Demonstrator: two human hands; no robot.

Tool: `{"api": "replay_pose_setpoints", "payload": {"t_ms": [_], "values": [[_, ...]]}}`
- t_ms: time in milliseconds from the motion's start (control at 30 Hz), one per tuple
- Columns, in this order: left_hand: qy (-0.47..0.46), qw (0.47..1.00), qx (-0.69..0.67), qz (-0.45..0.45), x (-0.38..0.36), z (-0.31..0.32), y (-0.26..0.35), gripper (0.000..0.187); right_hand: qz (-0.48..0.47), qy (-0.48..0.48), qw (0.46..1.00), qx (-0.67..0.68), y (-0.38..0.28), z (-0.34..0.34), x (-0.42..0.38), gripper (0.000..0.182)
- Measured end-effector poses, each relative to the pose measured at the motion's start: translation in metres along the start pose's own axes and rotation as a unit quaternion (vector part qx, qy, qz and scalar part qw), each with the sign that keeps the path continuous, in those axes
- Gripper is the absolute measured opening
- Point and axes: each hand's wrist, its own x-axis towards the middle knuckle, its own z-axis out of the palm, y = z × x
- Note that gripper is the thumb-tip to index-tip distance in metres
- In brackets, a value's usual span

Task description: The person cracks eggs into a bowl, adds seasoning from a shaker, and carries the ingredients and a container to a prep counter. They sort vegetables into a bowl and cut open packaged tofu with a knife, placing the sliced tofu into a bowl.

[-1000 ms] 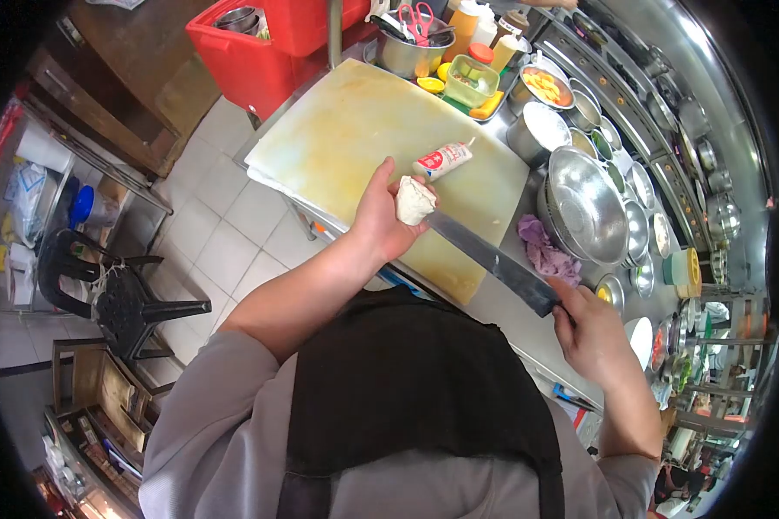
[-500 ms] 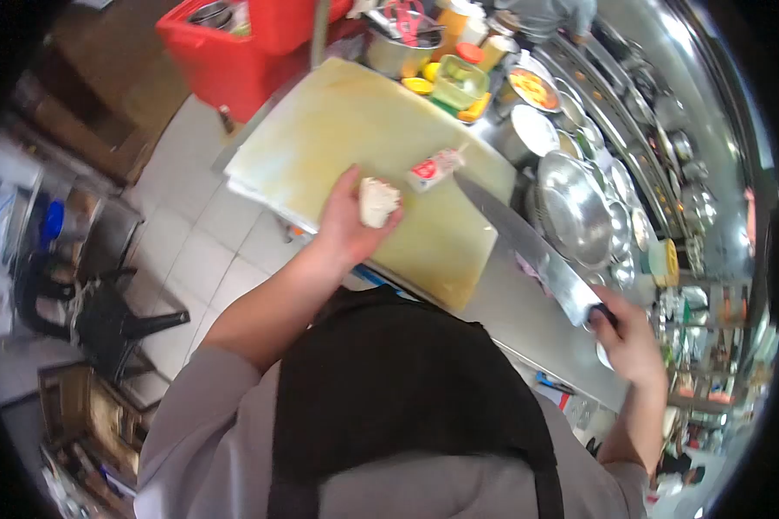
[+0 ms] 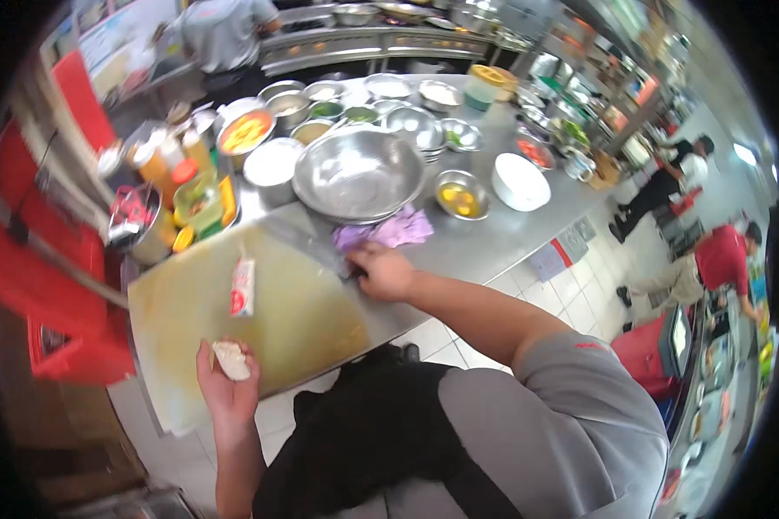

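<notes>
My left hand (image 3: pixel 227 389) is closed around a pale, whitish lump (image 3: pixel 232 360) near the cutting board's front left; I cannot make out what food it is. My right hand (image 3: pixel 384 273) grips the dark handle of a large kitchen knife (image 3: pixel 307 246). The blade, blurred, lies low along the far right edge of the yellowed cutting board (image 3: pixel 307 324), pointing left. On the board between the hands lies a small white and red packet (image 3: pixel 242 290). Just beyond my right hand a purple cloth (image 3: pixel 398 229) sits against a big steel bowl (image 3: pixel 359 173).
A bowl with egg yolks (image 3: pixel 461 195) and a white bowl (image 3: pixel 521 182) stand to the right on the steel counter (image 3: pixel 528 229). Pots, squeeze bottles (image 3: pixel 156 164) and a utensil pot (image 3: pixel 138 229) line the back left. Co-workers stand beyond the counter and at right.
The camera view has swung to the right. My right hand has brought the knife from out over the counter down to the board's edge by the cloth. My left hand still holds the lump.
</notes>
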Motion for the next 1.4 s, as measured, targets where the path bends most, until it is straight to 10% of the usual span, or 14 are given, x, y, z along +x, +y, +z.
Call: {"api": "replay_pose_setpoints", "payload": {"t_ms": [267, 633, 800, 1400], "values": [[-0.104, 0.990, 0.080, -0.058, 0.032, 0.101, -0.068, 0.029, -0.005, 0.022, 0.988, 0.150, 0.050, -0.068, -0.093, 0.039], [-0.109, 0.967, 0.205, -0.101, 0.195, 0.286, -0.295, 0.028, 0.238, 0.227, 0.929, 0.169, 0.368, -0.133, -0.226, 0.024], [-0.085, 0.938, 0.335, -0.033, 0.324, 0.350, -0.382, 0.025, 0.199, 0.300, 0.929, 0.080, 0.481, -0.144, -0.230, 0.018], [0.044, 0.670, 0.730, 0.122, 0.477, 0.409, -0.471, 0.021, 0.120, 0.358, 0.924, 0.055, 0.532, -0.161, -0.226, 0.018]]}}
